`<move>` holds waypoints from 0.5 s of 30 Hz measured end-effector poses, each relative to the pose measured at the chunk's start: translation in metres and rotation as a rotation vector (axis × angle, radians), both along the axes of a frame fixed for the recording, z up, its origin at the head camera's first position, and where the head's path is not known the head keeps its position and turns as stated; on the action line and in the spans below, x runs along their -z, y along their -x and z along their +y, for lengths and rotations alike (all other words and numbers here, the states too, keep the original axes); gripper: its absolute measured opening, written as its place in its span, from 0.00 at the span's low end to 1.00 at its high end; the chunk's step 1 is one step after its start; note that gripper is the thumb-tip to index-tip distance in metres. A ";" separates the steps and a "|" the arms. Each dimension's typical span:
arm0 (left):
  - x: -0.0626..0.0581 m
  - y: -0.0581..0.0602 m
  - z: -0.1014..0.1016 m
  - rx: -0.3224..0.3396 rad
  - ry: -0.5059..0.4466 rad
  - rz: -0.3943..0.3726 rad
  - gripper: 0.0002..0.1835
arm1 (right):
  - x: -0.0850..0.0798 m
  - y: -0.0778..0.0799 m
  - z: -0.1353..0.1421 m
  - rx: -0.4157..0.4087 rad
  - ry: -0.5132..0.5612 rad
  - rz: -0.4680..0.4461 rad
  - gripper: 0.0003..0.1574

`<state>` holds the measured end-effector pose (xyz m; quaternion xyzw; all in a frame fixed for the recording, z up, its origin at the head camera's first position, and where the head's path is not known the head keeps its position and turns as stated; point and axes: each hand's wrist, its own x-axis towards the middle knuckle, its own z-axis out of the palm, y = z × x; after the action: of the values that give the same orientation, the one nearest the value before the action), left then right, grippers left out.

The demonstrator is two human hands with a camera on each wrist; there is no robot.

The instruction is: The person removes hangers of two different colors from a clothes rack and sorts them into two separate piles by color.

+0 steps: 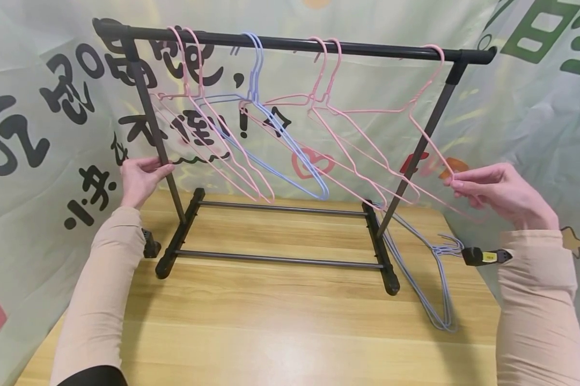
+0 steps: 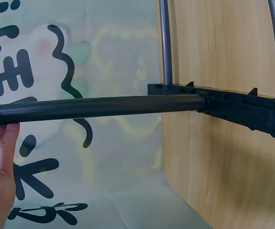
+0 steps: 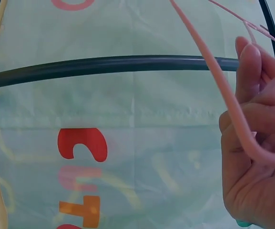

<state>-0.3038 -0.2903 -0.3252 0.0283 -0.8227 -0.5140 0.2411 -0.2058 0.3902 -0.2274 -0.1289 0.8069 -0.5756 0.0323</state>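
Observation:
My left hand (image 1: pixel 142 181) grips the left upright post (image 1: pixel 145 102) of a black clothes rack, thumb in front and fingers behind. In the left wrist view, fingers (image 2: pixel 6 148) lie against that post. My right hand (image 1: pixel 504 193) pinches the lower corner of a pink hanger (image 1: pixel 432 142), whose hook sits over the rail (image 1: pixel 290 42) near its right end. The right wrist view shows the hanger's bent corner passing in front of the palm. Two pink hangers (image 1: pixel 222 123) hang at the left, two blue ones (image 1: pixel 290 140) beside them, and two more pink ones (image 1: pixel 340 140) right of centre.
Several grey-blue hangers (image 1: pixel 446 292) lie on the wooden table (image 1: pixel 270 321), right of the rack's foot (image 1: pixel 390 281). A printed cloth (image 1: pixel 53 48) hangs behind and at the sides. The rack's two low crossbars (image 1: pixel 280 259) run just above the tabletop.

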 end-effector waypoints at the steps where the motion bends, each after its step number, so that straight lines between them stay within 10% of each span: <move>1: 0.000 0.000 0.000 -0.001 0.003 0.001 0.23 | 0.001 -0.001 -0.001 0.010 0.014 0.002 0.19; 15: -0.001 -0.001 0.001 -0.009 0.011 -0.013 0.23 | 0.012 -0.014 -0.001 0.144 0.042 -0.003 0.16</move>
<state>-0.3030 -0.2896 -0.3241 0.0340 -0.8270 -0.5082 0.2381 -0.1919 0.3889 -0.2391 -0.0701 0.8018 -0.5934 -0.0108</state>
